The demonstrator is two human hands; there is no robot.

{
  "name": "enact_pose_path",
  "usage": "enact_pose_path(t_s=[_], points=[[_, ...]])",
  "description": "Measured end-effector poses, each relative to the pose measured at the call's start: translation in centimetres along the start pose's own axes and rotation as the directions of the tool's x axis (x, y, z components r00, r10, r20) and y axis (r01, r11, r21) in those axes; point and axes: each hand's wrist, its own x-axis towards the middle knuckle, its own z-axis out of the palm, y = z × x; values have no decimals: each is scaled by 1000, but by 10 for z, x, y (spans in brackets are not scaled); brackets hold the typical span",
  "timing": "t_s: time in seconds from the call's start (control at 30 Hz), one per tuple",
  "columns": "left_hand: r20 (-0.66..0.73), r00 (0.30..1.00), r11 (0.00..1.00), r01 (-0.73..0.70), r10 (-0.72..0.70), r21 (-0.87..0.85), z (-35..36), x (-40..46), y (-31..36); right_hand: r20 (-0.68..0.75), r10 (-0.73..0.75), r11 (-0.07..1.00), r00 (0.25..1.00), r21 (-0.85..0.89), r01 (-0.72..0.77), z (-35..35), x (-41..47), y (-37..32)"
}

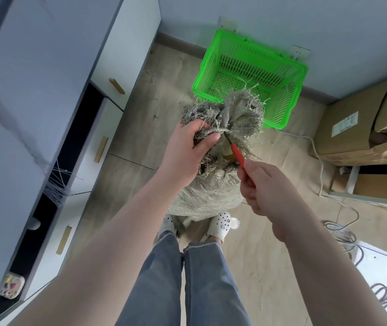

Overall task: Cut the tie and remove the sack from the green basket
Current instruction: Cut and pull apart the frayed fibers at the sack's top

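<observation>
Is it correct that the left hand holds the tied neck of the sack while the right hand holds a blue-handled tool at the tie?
Not quite: the head view shows the tool handle is red, not blue. Otherwise correct: the left hand holds the sack neck, the right hand holds the tool at the tie.

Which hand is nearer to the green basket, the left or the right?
Left. The left hand grips the sack's frayed neck just below the green basket; the right hand, holding the red-handled tool, is further back.
</observation>
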Motion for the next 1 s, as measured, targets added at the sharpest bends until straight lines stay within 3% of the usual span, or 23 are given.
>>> enact_pose_path(t_s=[0.37,0.5,0.6,0.73,0.87,1.0], points=[[6,997,995,-71,72,-71,2,-4,-2,-8,-40,992,999,121,41,7,-1,-1],[34,995,978,-90,98,-190,3,-3,-3,19,-45,961,999,273,38,13,0,-3],[63,997,929,-14,40,-369,6,-4,-5,75,-53,899,996,438,15,15,0,-3],[113,990,811,129,-78,-570,17,-4,-3,74,-103,854,992,518,50,20,2,1],[245,966,779,219,-87,-587,26,-8,10,18,-114,857,993,508,89,23,7,2],[184,977,815,192,-107,-547,30,-1,9,-25,-125,842,992,527,119,21,10,-3]])
